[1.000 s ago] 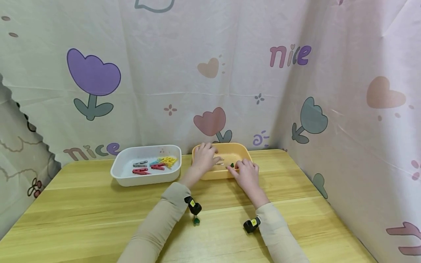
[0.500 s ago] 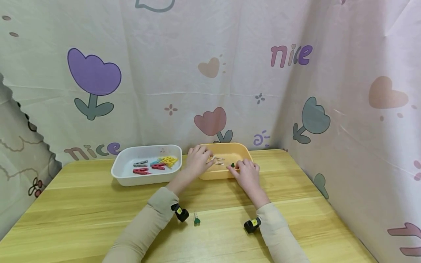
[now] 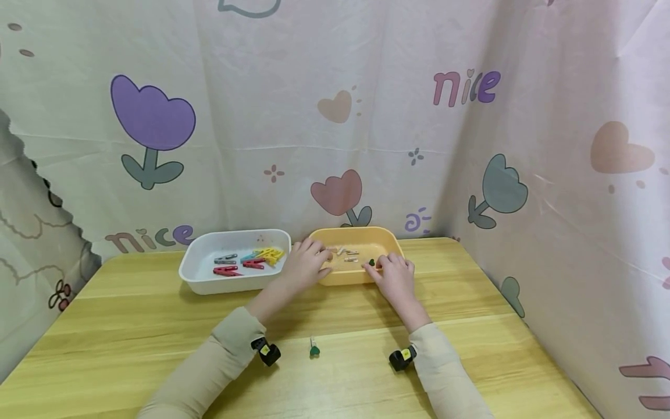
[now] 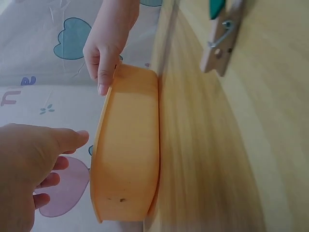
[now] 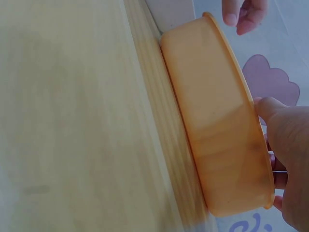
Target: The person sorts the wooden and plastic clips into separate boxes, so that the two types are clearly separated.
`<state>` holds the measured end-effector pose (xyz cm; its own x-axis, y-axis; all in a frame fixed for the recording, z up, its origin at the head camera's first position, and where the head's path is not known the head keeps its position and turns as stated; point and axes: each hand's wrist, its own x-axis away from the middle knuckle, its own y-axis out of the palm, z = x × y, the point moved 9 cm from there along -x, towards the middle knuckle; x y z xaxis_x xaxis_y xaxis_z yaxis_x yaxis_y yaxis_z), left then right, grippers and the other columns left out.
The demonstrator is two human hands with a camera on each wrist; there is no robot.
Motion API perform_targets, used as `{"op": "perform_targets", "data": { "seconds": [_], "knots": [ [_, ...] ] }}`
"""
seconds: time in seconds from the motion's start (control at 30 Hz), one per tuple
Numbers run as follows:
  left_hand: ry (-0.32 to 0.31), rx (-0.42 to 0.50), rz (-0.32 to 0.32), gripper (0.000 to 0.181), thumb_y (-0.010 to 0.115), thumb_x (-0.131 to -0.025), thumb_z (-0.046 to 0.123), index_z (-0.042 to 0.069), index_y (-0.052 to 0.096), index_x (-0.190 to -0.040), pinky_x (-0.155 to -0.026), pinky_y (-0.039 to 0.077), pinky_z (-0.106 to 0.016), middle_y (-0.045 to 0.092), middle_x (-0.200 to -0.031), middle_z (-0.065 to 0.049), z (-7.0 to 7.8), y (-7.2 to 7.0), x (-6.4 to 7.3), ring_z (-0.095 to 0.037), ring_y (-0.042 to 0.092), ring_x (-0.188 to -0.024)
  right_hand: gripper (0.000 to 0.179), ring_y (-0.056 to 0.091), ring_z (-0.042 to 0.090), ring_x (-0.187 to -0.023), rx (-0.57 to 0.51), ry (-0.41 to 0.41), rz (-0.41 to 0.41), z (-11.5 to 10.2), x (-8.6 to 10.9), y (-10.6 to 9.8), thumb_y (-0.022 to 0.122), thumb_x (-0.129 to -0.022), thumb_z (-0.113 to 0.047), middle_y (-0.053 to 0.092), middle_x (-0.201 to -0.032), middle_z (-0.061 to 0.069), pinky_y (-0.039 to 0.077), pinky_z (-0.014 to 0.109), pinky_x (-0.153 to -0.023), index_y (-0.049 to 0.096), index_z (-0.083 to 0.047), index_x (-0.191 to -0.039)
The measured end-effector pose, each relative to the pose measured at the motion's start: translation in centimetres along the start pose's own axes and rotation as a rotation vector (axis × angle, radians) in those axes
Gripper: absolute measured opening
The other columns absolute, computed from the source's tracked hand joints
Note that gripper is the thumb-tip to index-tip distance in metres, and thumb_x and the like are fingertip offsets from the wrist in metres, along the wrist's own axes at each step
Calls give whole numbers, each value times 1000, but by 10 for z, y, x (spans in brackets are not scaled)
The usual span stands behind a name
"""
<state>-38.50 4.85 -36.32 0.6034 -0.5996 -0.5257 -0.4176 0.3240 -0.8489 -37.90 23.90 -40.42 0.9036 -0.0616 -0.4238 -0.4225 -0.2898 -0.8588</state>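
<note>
My left hand [image 3: 300,265], fingers loosely bent and apart, hovers by the left end of a yellow-orange plastic tray [image 3: 356,278]; in the left wrist view nothing shows between its thumb and fingers. My right hand [image 3: 396,279] grips the tray's front right rim, thumb at the edge and fingers bent beyond it in the right wrist view. Beside that thumb shows a small green piece [image 3: 371,262]. Several small pale clothespins [image 3: 350,259] lie inside the tray. One wooden clothespin with a green heart [image 3: 314,351] lies on the table between my forearms.
A white tray [image 3: 230,284] stands to the left, holding red clothespins [image 3: 226,271], grey clothespins [image 3: 225,262], yellow clothespins [image 3: 270,255] and some blue. Both trays stand near the wooden table's [image 3: 345,372] back edge, before a patterned curtain [image 3: 377,116].
My left hand has drawn back left from over the yellow tray toward its left end, revealing more pale clothespins. The right hand has stayed at the rim.
</note>
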Motion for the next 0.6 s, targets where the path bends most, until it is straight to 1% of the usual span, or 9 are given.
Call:
{"op": "perform_targets", "data": {
  "seconds": [0.17, 0.27, 0.43, 0.6],
  "knots": [
    [91, 15, 32, 23, 79, -81, 30, 16, 71, -98, -87, 44, -42, 63, -101, -3, 6, -7, 10, -24, 54, -100, 42, 52, 24, -85, -1, 10, -13, 1, -1, 1, 60, -91, -54, 55, -85, 4, 34, 53, -100, 61, -13, -82],
    [130, 16, 34, 25, 80, -80, 30, 16, 71, -99, -90, 46, -43, 63, -100, -3, 8, -10, 14, -24, 55, -99, 41, 52, 24, -84, -5, 12, -10, 0, -1, 1, 61, -91, -53, 55, -85, 4, 34, 54, -100, 61, -13, -82],
    [183, 25, 19, 27, 81, -79, 29, 17, 71, -100, -89, 46, -42, 63, -102, -1, 9, -12, 22, -24, 55, -101, 39, 52, 25, -83, -9, 10, 3, 0, -1, -1, 64, -90, -50, 55, -84, 4, 34, 54, -99, 61, -12, -81],
    [263, 32, 28, 25, 82, -78, 28, 19, 71, -98, -84, 46, -38, 64, -101, -1, 13, -17, 32, -22, 55, -100, 39, 52, 25, -84, -5, 11, 0, 0, -1, -1, 63, -90, -50, 55, -84, 4, 34, 54, -99, 62, -12, -81]
  ]
}}
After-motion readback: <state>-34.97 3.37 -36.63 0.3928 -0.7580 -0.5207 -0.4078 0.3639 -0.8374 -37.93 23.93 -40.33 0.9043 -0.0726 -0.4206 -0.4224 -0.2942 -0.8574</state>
